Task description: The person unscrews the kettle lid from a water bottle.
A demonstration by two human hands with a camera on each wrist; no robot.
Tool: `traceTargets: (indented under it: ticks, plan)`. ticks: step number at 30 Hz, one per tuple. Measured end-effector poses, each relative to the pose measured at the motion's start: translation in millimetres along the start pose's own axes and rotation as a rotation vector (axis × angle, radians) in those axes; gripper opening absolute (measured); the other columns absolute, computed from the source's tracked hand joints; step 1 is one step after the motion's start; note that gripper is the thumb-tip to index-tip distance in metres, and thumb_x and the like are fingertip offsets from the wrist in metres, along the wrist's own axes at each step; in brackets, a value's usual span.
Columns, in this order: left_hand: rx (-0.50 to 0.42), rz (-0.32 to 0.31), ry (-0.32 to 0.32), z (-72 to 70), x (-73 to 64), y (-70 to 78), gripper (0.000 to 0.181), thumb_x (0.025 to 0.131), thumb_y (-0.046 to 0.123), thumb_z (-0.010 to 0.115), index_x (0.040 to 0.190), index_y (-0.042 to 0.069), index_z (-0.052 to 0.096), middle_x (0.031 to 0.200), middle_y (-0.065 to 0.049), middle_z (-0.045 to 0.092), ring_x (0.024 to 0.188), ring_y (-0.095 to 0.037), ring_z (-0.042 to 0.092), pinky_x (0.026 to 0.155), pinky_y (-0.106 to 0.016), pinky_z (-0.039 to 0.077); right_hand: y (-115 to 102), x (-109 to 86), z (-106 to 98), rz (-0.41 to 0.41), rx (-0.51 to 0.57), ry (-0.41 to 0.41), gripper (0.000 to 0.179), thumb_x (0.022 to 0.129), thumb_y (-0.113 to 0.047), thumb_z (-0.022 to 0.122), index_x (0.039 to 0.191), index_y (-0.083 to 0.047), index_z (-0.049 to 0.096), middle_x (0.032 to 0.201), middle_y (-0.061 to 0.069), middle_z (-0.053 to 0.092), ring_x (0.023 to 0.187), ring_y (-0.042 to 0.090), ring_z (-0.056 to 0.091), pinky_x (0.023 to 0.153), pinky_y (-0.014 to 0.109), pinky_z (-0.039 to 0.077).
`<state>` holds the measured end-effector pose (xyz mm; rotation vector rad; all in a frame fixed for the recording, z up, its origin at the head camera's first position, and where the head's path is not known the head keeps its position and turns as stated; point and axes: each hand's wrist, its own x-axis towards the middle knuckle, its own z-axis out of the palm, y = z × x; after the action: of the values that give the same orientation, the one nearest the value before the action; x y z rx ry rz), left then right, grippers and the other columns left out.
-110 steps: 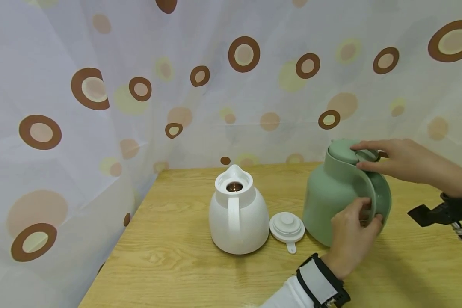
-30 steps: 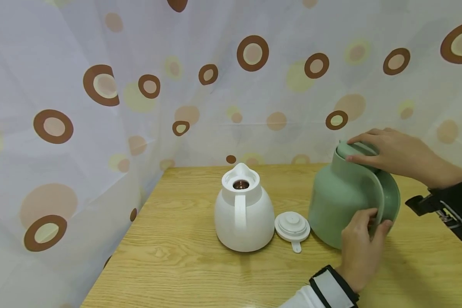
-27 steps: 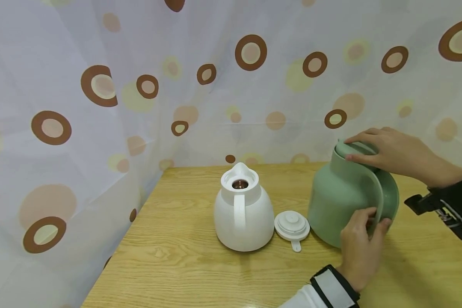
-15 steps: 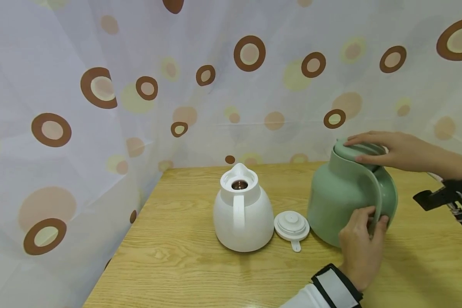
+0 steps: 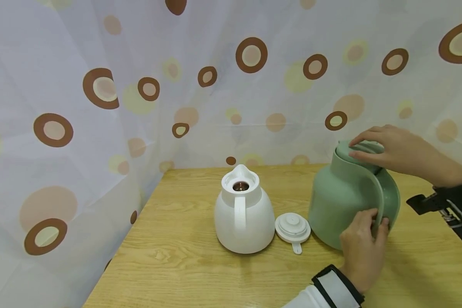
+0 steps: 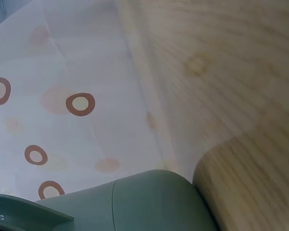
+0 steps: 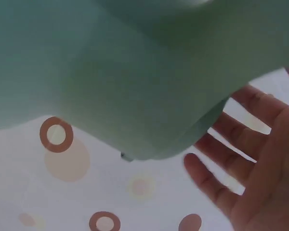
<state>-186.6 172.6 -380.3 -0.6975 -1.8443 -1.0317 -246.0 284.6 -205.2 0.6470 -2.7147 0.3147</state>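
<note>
A green vacuum jug (image 5: 335,209) stands on the right of the wooden table, its handle turned to the near right. My left hand (image 5: 363,248) grips that handle (image 5: 376,188) low down. On top, my right hand (image 5: 404,152) holds the jug's green lid (image 5: 344,150) with thumb and fingers spread across it. In the right wrist view the fingers (image 7: 241,134) reach round the far side of the jug's top. The left wrist view catches only the jug's side (image 6: 154,202); the left hand is out of it.
Left of the green jug, a white vacuum jug (image 5: 244,224) stands uncovered, its handle toward me. Between the two jugs a white lid (image 5: 292,226) lies on the table (image 5: 169,256), its tab pointing nearer. A dotted curtain (image 5: 277,98) hangs behind and to the left.
Across the frames my right hand shifts and turns back and forth on the green lid, its wrist swinging. My left hand stays on the handle. The jugs keep their places.
</note>
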Motion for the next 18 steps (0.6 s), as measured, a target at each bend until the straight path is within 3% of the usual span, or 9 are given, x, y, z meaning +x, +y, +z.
traceTargets:
  ticks: [4, 9, 18]
  plan:
    - [0.016, 0.01, 0.011, 1.8, 0.7, 0.0, 0.009, 0.093, 0.016, 0.056, 0.097, 0.01, 0.061, 0.083, 0.005, 0.059, 0.067, 0.006, 0.053, 0.059, -0.004, 0.036, -11, 0.9, 0, 0.073, -0.11, -0.002, 0.043, 0.084, -0.039, 0.065, 0.113, -0.007, 0.063, 0.117, 0.025, 0.052, 0.101, 0.04, 0.049, 0.071, 0.055, 0.041]
    - [0.028, 0.024, 0.018, 1.9, 2.0, -1.8, 0.007, 0.091, 0.015, 0.058, 0.095, 0.01, 0.061, 0.082, 0.005, 0.059, 0.065, 0.006, 0.052, 0.058, -0.003, 0.035, -12, 0.0, 2, 0.077, -0.124, 0.013, 0.044, 0.084, -0.039, 0.066, 0.113, -0.007, 0.063, 0.116, 0.023, 0.053, 0.1, 0.04, 0.049, 0.071, 0.055, 0.041]
    - [0.048, 0.044, 0.0, -2.0, 3.2, -2.9, 0.008, 0.091, 0.016, 0.058, 0.096, 0.01, 0.061, 0.079, 0.006, 0.057, 0.063, 0.007, 0.05, 0.057, -0.003, 0.034, 3, -9.7, 2, -0.041, 0.034, 0.064, 0.034, 0.081, -0.021, 0.071, 0.113, -0.011, 0.063, 0.121, 0.017, 0.054, 0.107, 0.037, 0.047, 0.077, 0.053, 0.038]
